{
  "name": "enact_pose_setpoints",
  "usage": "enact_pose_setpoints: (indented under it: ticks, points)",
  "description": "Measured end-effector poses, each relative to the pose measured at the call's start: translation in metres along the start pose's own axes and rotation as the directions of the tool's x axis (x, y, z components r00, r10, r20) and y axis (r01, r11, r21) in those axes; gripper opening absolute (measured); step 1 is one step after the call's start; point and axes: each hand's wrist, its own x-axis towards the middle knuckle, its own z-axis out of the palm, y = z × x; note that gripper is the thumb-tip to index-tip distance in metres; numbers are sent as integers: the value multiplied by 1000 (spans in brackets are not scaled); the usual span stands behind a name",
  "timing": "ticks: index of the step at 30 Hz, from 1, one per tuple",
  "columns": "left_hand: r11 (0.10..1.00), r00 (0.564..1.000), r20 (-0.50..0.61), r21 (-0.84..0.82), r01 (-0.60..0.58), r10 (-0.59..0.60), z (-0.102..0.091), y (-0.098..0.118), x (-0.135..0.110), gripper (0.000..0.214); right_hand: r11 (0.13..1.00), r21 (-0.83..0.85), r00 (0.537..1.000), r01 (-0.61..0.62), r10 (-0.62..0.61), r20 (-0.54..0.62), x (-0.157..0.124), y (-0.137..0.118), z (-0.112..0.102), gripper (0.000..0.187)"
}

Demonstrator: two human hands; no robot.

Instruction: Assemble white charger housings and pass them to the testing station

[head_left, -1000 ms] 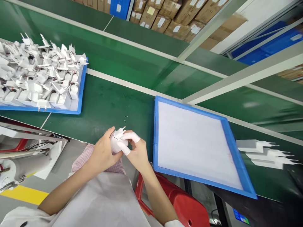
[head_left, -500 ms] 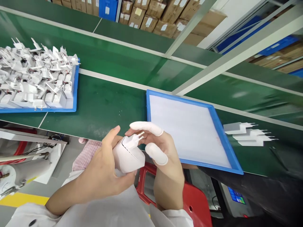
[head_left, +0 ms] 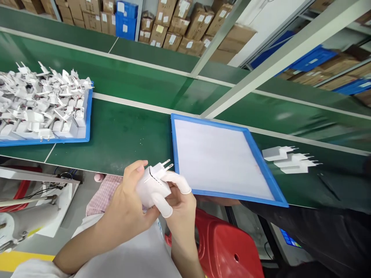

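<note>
A white plug-in charger (head_left: 147,188) with two metal pins is held over the table's near edge, its pins pointing up and to the right. A dark seam runs between its pin-bearing part and the body. My left hand (head_left: 124,216) is wrapped round the charger's left side and underside. White finger cots cover the thumb and index finger of my right hand (head_left: 183,208), which grips the charger from the right, the index close below the pins. Just beyond my right hand lies a blue-rimmed tray (head_left: 230,197) with a bare white bottom.
At the left, another blue tray (head_left: 89,112) is heaped with white plug parts and housings. Several white chargers (head_left: 294,161) lie right of the bare tray. A slanting metal post (head_left: 261,65) rises behind it. A red stool (head_left: 232,243) and a dark sleeve (head_left: 304,227) are at the lower right.
My right hand has come in from the right, closing its thumb and index finger onto the charger. My left hand keeps its hold. The whole view has shifted slightly.
</note>
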Motion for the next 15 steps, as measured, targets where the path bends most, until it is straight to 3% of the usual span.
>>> enact_pose_setpoints:
  ticks: [10, 13, 15]
  points:
    - [991, 987, -90, 22, -134, 135, 5, 2, -3, 81, 999, 31, 997, 41, -38, -67, -3, -1, -2, 24]
    - [971, 959, -158, 18, -237, 236, 5, 2, -2, 91, 997, 68, 995, 39, -33, -91, -4, -1, -2, 26]
    - [941, 917, -216, 32, -336, 334, 5, 1, -2, 100, 995, 98, 996, 30, -22, -88, -6, 0, -2, 28]
